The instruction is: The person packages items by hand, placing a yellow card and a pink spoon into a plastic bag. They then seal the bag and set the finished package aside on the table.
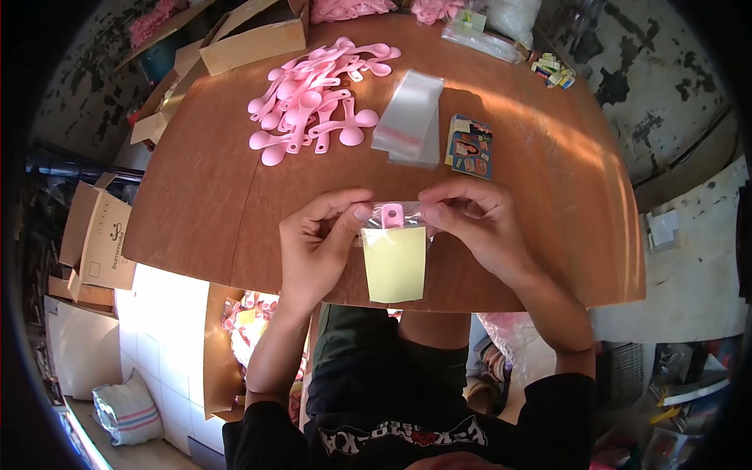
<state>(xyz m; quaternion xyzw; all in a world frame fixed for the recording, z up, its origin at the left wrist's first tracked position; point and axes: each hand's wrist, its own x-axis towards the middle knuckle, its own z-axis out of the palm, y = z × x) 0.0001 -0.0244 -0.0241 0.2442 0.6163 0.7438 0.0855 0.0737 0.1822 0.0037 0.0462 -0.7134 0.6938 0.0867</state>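
Between my hands, at the table's front edge, hangs a clear plastic bag (374,222) with a pale yellow card (395,265) in it. The holed end of a pink spoon (392,216) shows above the card; the rest of the spoon is hidden. My left hand (323,239) pinches the bag's upper left corner between thumb and fingers. At the upper right corner, my right hand (474,223) pinches it the same way. Beyond my hands lie a pile of pink spoons (309,102), a stack of flat clear bags (411,117) and a stack of printed cards (471,147).
The wooden table (196,204) curves around in front of me. Open cardboard boxes (254,35) stand at its far left. More plastic packs (482,43) and small yellow boxes (553,70) sit at the far right. A box of packed items (247,325) is below, left of my legs.
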